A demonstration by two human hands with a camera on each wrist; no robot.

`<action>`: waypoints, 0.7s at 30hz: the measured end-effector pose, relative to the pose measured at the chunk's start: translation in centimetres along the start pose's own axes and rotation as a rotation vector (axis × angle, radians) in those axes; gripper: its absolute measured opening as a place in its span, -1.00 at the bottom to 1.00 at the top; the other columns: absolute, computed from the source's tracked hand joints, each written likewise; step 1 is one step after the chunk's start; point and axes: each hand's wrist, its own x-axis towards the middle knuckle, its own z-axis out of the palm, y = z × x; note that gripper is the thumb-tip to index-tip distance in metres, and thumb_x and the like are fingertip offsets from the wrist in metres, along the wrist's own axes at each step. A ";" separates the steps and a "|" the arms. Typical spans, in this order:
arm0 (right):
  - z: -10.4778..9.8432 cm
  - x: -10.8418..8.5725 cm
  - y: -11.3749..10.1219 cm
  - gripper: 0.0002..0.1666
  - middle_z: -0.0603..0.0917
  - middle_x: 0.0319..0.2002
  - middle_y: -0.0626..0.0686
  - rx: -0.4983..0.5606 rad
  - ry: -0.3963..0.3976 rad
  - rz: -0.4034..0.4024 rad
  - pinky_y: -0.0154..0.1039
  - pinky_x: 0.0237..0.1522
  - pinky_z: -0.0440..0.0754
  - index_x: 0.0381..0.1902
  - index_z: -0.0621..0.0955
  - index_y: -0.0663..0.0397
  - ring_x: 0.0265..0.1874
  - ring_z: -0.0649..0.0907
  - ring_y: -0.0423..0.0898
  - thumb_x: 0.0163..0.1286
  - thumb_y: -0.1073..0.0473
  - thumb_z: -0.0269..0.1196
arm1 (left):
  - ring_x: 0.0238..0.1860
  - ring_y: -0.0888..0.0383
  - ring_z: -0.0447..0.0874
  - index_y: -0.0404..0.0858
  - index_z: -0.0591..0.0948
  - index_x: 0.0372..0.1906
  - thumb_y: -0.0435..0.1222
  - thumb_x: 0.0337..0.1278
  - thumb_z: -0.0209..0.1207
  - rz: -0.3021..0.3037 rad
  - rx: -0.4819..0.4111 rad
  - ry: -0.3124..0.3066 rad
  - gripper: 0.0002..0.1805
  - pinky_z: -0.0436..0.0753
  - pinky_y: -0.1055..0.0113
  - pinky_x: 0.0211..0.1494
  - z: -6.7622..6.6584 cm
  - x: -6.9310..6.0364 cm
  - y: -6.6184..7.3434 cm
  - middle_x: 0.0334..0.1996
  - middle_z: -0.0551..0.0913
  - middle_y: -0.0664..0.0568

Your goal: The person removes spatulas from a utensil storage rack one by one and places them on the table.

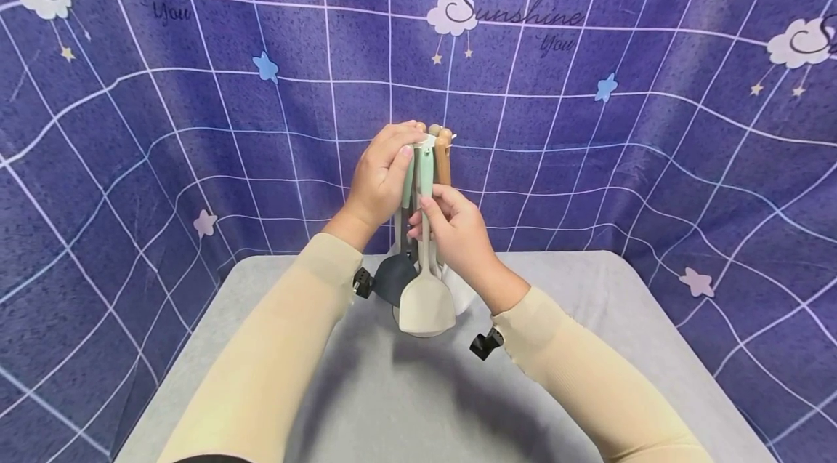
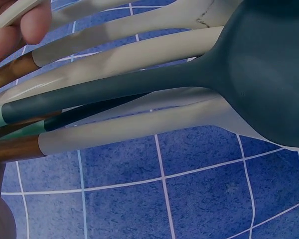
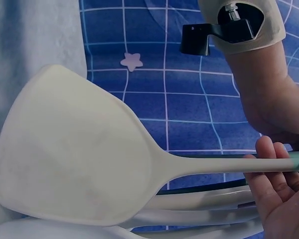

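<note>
A cream turner (image 1: 427, 307) with a mint-green handle hangs head down at the front of a utensil rack (image 1: 428, 141). My right hand (image 1: 461, 227) pinches its shaft just below the handle, thumb in front and fingers behind. My left hand (image 1: 379, 172) grips the top of the rack, its fingers over the handle ends. Left of the turner hangs a dark utensil (image 1: 392, 278), whose broad head (image 2: 269, 74) fills the left wrist view's right side. In the right wrist view the turner's flat head (image 3: 79, 149) shows fully. The rack's post is mostly hidden.
Other cream-coloured utensils with brown handles (image 1: 443, 158) hang behind and to the right. The rack stands near the back edge of a grey table (image 1: 405, 397). A blue-purple gridded curtain (image 1: 523, 107) surrounds the table at the back and sides.
</note>
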 end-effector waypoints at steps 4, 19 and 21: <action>-0.1 -0.2 -0.2 -0.67 0.84 -0.23 0.37 0.007 -0.007 -0.004 -0.07 -0.20 0.97 0.31 0.65 0.30 -0.41 0.89 -0.07 0.82 0.17 0.19 | 0.58 -0.13 0.62 -0.32 0.78 0.27 -0.25 0.68 -0.03 -0.006 0.005 0.000 -0.55 0.45 0.17 0.78 0.0 0.0 0.1 0.39 0.75 -0.20; -0.8 -0.9 -1.5 -0.58 0.83 -0.21 0.40 0.013 -0.020 -0.039 -0.11 -0.23 0.95 0.41 0.62 0.34 -0.38 0.91 -0.04 0.84 0.17 0.14 | 0.57 -0.15 0.63 -0.34 0.78 0.25 -0.26 0.62 0.03 0.014 0.003 0.008 -0.58 0.45 0.16 0.78 0.2 0.1 -0.2 0.37 0.75 -0.22; -1.1 -1.0 -1.7 -0.58 0.83 -0.21 0.40 0.011 -0.022 -0.049 -0.12 -0.24 0.95 0.41 0.62 0.36 -0.39 0.90 -0.09 0.85 0.17 0.12 | 0.57 -0.13 0.62 -0.32 0.78 0.25 -0.24 0.59 0.07 -0.001 0.001 0.007 -0.58 0.46 0.16 0.77 0.2 0.1 -0.1 0.37 0.75 -0.21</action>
